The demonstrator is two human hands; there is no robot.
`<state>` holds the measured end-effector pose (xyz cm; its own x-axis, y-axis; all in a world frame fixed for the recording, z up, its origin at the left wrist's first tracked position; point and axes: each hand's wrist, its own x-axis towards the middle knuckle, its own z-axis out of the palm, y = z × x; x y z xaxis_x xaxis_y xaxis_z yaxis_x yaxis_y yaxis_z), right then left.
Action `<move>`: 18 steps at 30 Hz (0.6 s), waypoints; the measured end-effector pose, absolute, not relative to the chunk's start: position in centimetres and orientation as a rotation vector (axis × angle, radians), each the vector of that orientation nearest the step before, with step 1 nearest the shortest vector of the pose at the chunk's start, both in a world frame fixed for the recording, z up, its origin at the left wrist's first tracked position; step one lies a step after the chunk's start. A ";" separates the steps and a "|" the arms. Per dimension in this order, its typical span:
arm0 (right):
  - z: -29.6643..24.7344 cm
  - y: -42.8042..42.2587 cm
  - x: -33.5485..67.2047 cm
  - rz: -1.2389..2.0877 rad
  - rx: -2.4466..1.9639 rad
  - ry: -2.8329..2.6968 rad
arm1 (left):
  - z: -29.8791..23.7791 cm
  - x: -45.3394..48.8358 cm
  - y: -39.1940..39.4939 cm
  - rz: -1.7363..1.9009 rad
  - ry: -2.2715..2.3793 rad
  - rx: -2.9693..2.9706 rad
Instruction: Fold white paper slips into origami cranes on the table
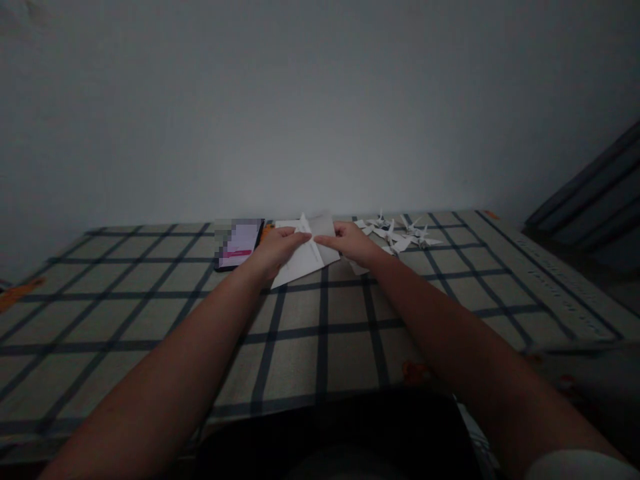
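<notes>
Both my arms reach far out over a checked cloth [320, 333]. My left hand [275, 250] and my right hand [353, 243] each pinch a white, partly folded sheet of paper [305, 260] that rests on the cloth. The thumbs and fingers press on its upper folds from either side. Another white sheet [320, 227] lies just behind it.
A phone [239, 243] with a lit screen lies left of the paper. Several small white folded paper cranes [400, 233] sit to the right. A plain wall rises behind the cloth, and dark slanted boards [595, 193] stand at the far right.
</notes>
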<state>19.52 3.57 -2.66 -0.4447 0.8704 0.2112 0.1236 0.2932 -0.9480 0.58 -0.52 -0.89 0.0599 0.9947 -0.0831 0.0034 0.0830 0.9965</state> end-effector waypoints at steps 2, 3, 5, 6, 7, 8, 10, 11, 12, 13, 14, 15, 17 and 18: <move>-2.7 3.5 19.5 1.241 -0.900 -1.768 | -0.9 0.5 -0.5 1.091 1.211 1.176; -2.6 3.4 19.5 1.256 -0.892 -1.757 | -0.8 0.4 -0.5 1.082 1.212 1.177; -2.5 3.3 19.5 1.286 -0.877 -1.736 | -0.6 0.4 -0.5 1.065 1.220 1.181; -2.5 3.2 19.5 1.297 -0.871 -1.724 | -0.5 0.5 -0.6 1.059 1.229 1.184; -2.4 3.2 19.5 1.307 -0.866 -1.714 | -0.4 0.5 -0.7 1.055 1.235 1.184; -2.4 3.1 19.5 1.318 -0.861 -1.706 | -0.3 0.6 -0.8 1.052 1.237 1.183; -2.4 3.1 19.5 1.337 -0.848 -1.703 | -0.2 0.6 -0.9 1.042 1.236 1.188; -2.4 3.2 19.5 1.339 -0.843 -1.709 | -0.2 0.7 -1.0 1.041 1.231 1.192; -2.5 3.2 19.5 1.331 -0.844 -1.714 | -0.2 0.7 -1.0 1.042 1.224 1.194; -2.5 3.3 19.4 1.313 -0.843 -1.719 | -0.3 0.7 -1.0 1.045 1.217 1.193; -2.5 3.3 19.4 1.288 -0.841 -1.721 | -0.4 0.6 -1.0 1.054 1.209 1.185; -2.5 3.4 19.3 1.261 -0.840 -1.723 | -0.4 0.6 -1.0 1.063 1.199 1.173; -2.5 3.4 19.2 1.220 -0.837 -1.725 | -0.6 0.6 -0.9 1.074 1.184 1.147; -2.4 3.4 19.2 1.194 -0.840 -1.742 | -0.6 0.6 -0.9 1.078 1.183 1.139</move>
